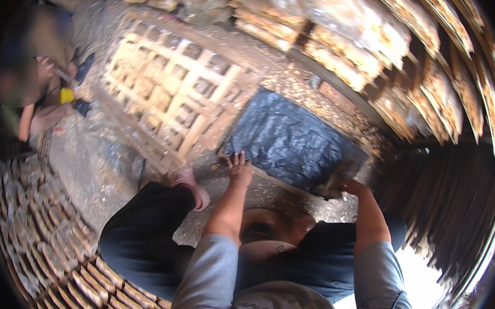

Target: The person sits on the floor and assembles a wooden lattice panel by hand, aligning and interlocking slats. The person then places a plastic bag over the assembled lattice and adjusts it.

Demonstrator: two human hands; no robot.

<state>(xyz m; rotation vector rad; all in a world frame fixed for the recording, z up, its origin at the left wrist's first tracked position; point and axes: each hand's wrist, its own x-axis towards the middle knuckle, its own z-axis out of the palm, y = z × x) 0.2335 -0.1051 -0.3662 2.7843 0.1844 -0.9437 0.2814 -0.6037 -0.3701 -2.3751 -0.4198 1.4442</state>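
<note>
A dark plastic sheet [292, 140], wrinkled and shiny, lies over a flat rectangular piece on the ground in front of me. My left hand [239, 169] rests at its near left edge, fingers spread apart. At the near right corner is my right hand [350, 188], its fingers curled beside a blurred brownish thing [338, 177]. That thing may be a brush or a rag; I cannot tell which. Part of the right hand's grip is hidden.
To the left lies a slatted wooden grid [168, 85] on the ground. Stacked boards [439, 101] rise at the right, with more rows [40, 226] at lower left. Another person [36, 83] is at the upper left. A pink shoe [192, 187] shows by my left knee.
</note>
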